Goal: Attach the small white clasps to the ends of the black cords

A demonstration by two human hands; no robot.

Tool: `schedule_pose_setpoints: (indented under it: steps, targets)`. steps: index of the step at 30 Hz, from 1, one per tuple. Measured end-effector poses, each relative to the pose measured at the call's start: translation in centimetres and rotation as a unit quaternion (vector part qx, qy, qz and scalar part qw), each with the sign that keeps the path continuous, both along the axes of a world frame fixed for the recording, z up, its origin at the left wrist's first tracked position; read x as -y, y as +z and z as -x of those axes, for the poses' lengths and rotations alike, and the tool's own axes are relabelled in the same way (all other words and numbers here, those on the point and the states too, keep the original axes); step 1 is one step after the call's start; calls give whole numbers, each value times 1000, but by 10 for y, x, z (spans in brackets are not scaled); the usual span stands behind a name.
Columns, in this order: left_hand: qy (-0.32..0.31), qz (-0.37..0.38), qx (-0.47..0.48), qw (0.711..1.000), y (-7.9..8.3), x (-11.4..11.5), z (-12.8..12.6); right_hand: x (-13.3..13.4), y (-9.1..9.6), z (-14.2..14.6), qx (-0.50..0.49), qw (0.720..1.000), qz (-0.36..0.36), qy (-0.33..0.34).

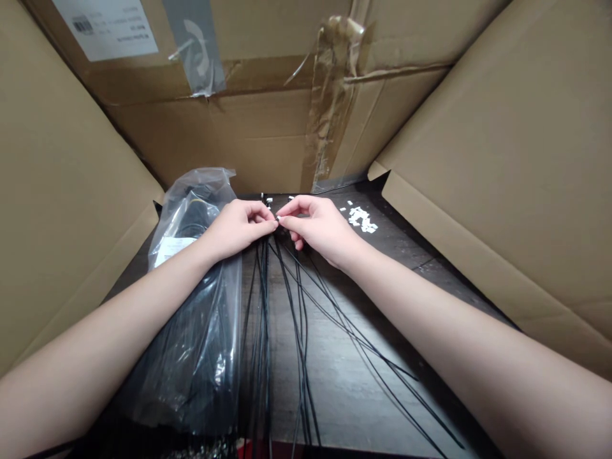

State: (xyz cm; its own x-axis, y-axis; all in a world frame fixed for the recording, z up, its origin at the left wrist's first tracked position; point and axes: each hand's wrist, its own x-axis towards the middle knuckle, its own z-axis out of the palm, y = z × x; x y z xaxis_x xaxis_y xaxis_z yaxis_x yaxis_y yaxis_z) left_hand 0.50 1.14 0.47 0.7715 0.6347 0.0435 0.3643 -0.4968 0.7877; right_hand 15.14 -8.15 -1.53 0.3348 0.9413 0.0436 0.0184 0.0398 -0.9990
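My left hand and my right hand meet above the table, fingertips almost touching. The left thumb and index finger are closed on the end of a thin black wire. Between the right thumb and index finger is a tiny white connector, held against the wire end; whether the wire sits inside it I cannot tell. Several black wires lie lengthwise below the hands, and others fan out toward the lower right. Beyond my right hand lies a small pile of white connectors. A few white pieces show behind the fingertips.
On the left, under my left forearm, lies a clear plastic bag of black wires with a white label. Cardboard panels enclose the dark table left and right, with a taped cardboard box at the back.
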Motion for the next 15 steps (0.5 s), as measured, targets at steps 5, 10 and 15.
schedule_pose_setpoints:
  steps: [5, 10, 15]
  targets:
    - [-2, -14, -11, 1000, 2, 2, 0, -2, -2, -1, -37, 999, 3, -14]
    - [-13, -15, -16, 1000, 1, 2, 0, -1, -1, -1, 18, 1000, 11, 6]
    - [-19, -22, -15, 999, 0, 2, 0, -1, -2, -2, 25, 1000, 9, 16]
